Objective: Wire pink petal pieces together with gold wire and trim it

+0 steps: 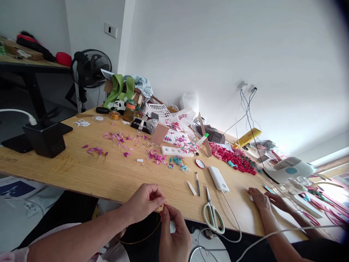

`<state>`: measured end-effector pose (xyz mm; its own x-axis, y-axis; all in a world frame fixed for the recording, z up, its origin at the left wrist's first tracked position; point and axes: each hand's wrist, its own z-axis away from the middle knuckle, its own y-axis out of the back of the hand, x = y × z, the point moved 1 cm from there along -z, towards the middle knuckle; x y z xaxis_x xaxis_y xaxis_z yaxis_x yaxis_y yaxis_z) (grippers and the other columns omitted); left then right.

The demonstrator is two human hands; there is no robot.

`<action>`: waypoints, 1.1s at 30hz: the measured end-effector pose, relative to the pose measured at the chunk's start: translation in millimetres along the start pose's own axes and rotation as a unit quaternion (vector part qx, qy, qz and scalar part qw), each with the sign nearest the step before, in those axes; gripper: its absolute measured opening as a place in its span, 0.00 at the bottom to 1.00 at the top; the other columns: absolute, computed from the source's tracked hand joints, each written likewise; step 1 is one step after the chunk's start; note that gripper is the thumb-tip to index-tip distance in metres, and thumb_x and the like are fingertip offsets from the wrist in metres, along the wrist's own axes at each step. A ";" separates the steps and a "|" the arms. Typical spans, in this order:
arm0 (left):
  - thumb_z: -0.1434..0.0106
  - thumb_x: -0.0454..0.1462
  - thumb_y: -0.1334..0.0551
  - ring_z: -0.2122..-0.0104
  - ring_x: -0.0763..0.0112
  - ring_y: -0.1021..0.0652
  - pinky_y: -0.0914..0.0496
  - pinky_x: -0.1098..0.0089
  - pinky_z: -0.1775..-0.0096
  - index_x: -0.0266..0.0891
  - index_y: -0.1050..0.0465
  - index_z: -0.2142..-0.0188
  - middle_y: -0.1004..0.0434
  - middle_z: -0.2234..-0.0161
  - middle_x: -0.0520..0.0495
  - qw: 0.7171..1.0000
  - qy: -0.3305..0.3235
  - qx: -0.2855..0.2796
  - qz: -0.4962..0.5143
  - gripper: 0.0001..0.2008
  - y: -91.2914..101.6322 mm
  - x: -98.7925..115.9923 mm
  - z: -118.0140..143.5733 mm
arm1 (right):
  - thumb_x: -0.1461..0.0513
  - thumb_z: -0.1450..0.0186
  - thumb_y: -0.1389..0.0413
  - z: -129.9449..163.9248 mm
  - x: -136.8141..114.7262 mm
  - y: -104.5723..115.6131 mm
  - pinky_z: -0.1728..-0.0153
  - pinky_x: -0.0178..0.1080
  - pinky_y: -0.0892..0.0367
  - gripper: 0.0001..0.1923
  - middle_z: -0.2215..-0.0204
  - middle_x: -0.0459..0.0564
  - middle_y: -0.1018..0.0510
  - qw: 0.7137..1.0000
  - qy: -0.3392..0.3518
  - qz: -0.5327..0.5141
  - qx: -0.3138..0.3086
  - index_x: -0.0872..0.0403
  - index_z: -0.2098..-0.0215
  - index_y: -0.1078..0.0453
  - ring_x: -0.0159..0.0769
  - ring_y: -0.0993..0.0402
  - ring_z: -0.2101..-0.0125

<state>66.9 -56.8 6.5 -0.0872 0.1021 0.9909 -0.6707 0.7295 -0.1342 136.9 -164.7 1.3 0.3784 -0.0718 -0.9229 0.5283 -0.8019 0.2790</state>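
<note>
My left hand [145, 202] and my right hand [174, 233] meet at the near edge of the wooden table [109, 174], fingertips pinched together on a thin copper wire [141, 239]. The wire loops down below the table edge in front of my lap. Any small piece between the fingertips is too small to make out. White-handled scissors [212, 213] lie just right of my hands.
Another person's hands [263, 199] rest on the table at right. Pink petals [120, 140], a red flower heap [234, 158], a white power bank [218, 178] with cable, a black stand [45, 136], a fan [89, 69] and clutter along the wall surround the work.
</note>
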 end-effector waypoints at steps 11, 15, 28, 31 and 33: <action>0.46 0.42 0.38 0.79 0.76 0.33 0.38 0.74 0.74 0.35 0.32 0.77 0.33 0.80 0.53 0.998 -0.022 0.061 0.003 0.11 4.9 -18.9 -10.8 | 0.47 0.39 0.43 4.3 44.1 -4.3 0.65 0.39 0.29 0.22 0.70 0.52 0.19 0.970 -0.146 -0.172 -0.094 0.57 0.60 0.24 0.37 0.24 0.71; 0.47 0.43 0.37 0.80 0.77 0.34 0.39 0.74 0.74 0.35 0.32 0.78 0.34 0.81 0.54 0.996 -0.012 0.083 0.002 0.12 2.3 -26.2 -14.6 | 0.48 0.42 0.40 8.4 46.7 -7.8 0.66 0.36 0.30 0.23 0.71 0.51 0.19 0.985 -0.128 -0.102 -0.049 0.57 0.58 0.23 0.37 0.24 0.70; 0.49 0.44 0.36 0.82 0.78 0.33 0.39 0.75 0.77 0.35 0.33 0.79 0.33 0.82 0.54 0.994 0.019 0.098 0.031 0.14 -15.2 -36.0 -21.0 | 0.51 0.35 0.47 12.4 66.5 -6.8 0.67 0.35 0.31 0.17 0.68 0.51 0.19 0.999 -0.015 0.035 -0.024 0.54 0.62 0.24 0.38 0.22 0.68; 0.49 0.44 0.36 0.82 0.78 0.33 0.39 0.76 0.77 0.36 0.34 0.79 0.34 0.82 0.55 0.994 0.035 0.092 0.044 0.14 -19.2 -37.6 -21.3 | 0.52 0.33 0.49 11.5 65.9 -5.7 0.68 0.35 0.32 0.17 0.68 0.51 0.20 0.996 0.046 0.082 0.000 0.54 0.63 0.25 0.37 0.22 0.68; 0.49 0.44 0.36 0.82 0.78 0.34 0.39 0.76 0.77 0.36 0.34 0.78 0.34 0.83 0.55 0.994 0.049 0.089 0.050 0.13 -21.6 -37.6 -21.4 | 0.53 0.32 0.50 10.5 64.5 -5.1 0.67 0.34 0.32 0.16 0.69 0.51 0.20 0.991 0.078 0.107 0.012 0.54 0.63 0.25 0.37 0.22 0.69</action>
<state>100.4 -61.9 -28.0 -0.0942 0.2396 0.9663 -0.7827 0.5820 -0.2206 150.6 -171.4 -62.4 0.5939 -0.1515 -0.7901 0.4059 -0.7915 0.4568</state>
